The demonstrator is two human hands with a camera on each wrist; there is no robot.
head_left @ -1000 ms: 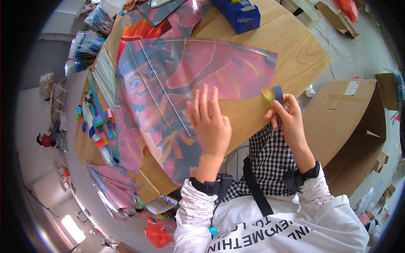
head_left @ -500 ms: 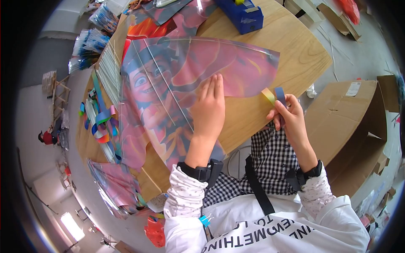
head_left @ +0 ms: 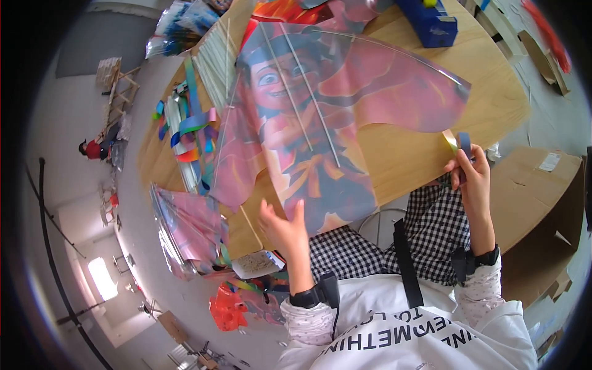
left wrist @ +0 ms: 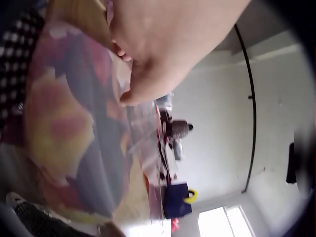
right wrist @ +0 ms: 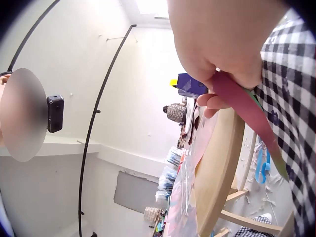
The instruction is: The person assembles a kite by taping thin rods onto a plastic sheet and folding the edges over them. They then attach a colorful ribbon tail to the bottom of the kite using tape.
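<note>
A printed kite [head_left: 327, 179] with a cartoon figure and pink wings lies on the wooden table, thin white rods along it. My left hand [head_left: 287, 233] is at the kite's lower left edge, thumb and fingers spread apart with nothing held between them. In the left wrist view its thumb [left wrist: 143, 89] overlaps the printed sheet. Off the table's front right side, my right hand [head_left: 473, 176] pinches a multicoloured ribbon [head_left: 464, 142] between thumb and fingers. From the right wrist, a pink length of the ribbon [right wrist: 247, 108] hangs down beside the checked cloth.
A blue tape dispenser [head_left: 431, 24] stands at the table's back right. Along the left side lie white rods [head_left: 213, 71] and a heap of colourful ribbons [head_left: 191, 132]. Another folded printed sheet [head_left: 191, 228] hangs over the left edge. A cardboard box [head_left: 536, 191] stands at right.
My left hand has come off the middle of the kite and moved down to its lower left edge, fingers spreading. The right hand still pinches the ribbon. The head view has shifted leftward.
</note>
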